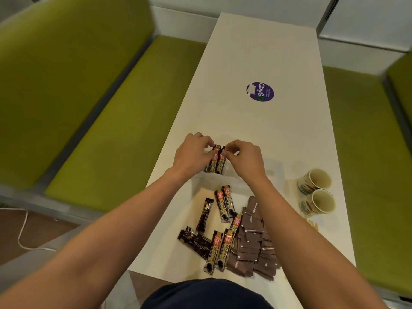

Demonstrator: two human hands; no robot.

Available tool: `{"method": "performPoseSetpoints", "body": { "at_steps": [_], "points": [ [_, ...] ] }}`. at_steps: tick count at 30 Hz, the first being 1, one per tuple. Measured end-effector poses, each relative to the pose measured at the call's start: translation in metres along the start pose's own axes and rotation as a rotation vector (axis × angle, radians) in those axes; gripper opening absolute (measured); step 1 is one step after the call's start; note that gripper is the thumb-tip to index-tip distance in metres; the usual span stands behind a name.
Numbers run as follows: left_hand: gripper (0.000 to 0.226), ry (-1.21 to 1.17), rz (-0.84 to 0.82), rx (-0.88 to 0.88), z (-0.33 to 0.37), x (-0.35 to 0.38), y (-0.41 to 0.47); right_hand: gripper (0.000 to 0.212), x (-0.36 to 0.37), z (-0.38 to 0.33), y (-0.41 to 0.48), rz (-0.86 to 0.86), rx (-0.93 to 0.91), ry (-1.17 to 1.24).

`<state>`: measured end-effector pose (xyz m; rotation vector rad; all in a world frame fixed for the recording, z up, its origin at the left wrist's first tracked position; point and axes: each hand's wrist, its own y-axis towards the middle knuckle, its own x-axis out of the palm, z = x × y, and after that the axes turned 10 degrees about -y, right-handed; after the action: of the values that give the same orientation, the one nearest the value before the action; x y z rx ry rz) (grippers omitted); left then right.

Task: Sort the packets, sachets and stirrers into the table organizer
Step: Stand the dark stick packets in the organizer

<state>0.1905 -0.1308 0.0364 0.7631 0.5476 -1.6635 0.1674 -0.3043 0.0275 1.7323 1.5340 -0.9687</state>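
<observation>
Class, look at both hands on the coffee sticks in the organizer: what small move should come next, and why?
Probably let go: both the left hand and the right hand pinch the coffee sticks, which already stand in the organizer. More loose sticks wait on the table.

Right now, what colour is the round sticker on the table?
Purple with white lettering, seen in the head view: the sticker on the table.

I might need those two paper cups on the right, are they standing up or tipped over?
Tipped over. Both paper cups lie on their sides on the table, one beside the other, their open mouths and pale insides facing the camera. They look empty.
</observation>
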Motion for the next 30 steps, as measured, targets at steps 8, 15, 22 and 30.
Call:
{"method": "performPoseSetpoints", "body": {
  "at_steps": [8, 15, 22, 30],
  "points": [
    [0.016, -0.081, 0.168, 0.055, 0.003, -0.010, -0.040, 0.025, -0.016, 0.005, -0.034, 0.139, -0.007, 0.078],
    [0.018, -0.127, -0.114, -0.029, 0.006, 0.020, -0.095, 0.012, -0.012, 0.027, -0.094, -0.086, 0.009, -0.014],
    [0.056, 0.040, -0.347, -0.125, 0.010, 0.046, -0.092, 0.032, 0.016, 0.033, -0.103, -0.171, 0.024, -0.168],
    [0.042, -0.104, -0.319, -0.173, 0.014, 0.050, -0.093, 0.030, 0.020, 0.036, -0.100, -0.167, 0.141, -0.004]
  ]
}}
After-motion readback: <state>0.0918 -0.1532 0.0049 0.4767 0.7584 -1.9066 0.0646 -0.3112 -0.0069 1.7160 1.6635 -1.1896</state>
